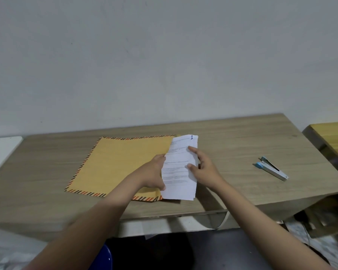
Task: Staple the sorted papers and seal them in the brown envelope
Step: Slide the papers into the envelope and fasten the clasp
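A brown envelope with a striped orange and black border lies flat on the wooden desk. At its right edge is a stack of white printed papers, marked "1" at the top corner. My left hand grips the envelope's right edge beside the papers' left side. My right hand holds the papers on their right side, thumb and fingers on the top sheet. Whether the papers' left edge sits inside the envelope is hidden by my left hand. A blue and white stapler lies on the desk to the right, apart from both hands.
The desk backs onto a grey wall. A white surface adjoins the desk on the left, and a yellow-topped table stands at the right. Below the desk's front edge are a dark floor and cables.
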Demonstrator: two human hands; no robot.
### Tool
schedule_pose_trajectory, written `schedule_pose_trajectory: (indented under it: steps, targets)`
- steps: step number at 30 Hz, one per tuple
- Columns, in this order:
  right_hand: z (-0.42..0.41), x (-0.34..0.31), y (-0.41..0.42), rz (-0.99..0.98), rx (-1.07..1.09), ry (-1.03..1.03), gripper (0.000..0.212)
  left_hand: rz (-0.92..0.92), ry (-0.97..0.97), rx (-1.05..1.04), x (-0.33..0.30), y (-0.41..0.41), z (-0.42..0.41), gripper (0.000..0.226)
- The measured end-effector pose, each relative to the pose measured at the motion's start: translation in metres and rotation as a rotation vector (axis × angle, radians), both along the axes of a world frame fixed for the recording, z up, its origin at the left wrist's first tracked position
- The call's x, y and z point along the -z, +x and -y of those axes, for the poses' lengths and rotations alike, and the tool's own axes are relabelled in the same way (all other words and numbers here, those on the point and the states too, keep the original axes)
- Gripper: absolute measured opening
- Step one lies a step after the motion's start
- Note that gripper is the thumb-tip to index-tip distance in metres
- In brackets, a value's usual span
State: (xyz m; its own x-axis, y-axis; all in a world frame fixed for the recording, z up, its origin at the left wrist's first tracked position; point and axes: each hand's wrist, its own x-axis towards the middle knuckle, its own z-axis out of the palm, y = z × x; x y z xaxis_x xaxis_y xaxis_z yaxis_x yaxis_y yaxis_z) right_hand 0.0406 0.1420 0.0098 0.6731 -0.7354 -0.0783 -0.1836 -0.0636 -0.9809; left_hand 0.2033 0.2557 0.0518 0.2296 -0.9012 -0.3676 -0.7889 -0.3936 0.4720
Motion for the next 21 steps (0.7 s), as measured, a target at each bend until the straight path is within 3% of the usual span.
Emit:
schedule_pose_trajectory:
  steps: [3, 7, 13, 18, 21]
  targets:
    - [0.005, -0.003, 0.002, -0.075, 0.118, -0.109, 0.051, -0.009, -0.01, -0.039, -0.003, -0.003, 0.002, 0.097]
    - [0.002, -0.002, 0.009, -0.085, 0.321, -0.111, 0.034, -0.053, -0.053, -0.055, -0.007, -0.008, 0.008, 0.092]
    - [0.004, -0.005, 0.032, -0.141, 0.073, -0.065, 0.032, -0.061, -0.076, -0.057, -0.006, -0.021, 0.017, 0.1]
    - [0.008, -0.005, 0.035, -0.067, 0.324, 0.039, 0.033, -0.098, -0.115, -0.085, -0.006, -0.022, 0.019, 0.101]
    - [0.006, -0.002, 0.042, -0.093, 0.212, 0.095, 0.022, -0.082, -0.107, -0.079, -0.004, -0.023, 0.02, 0.1]
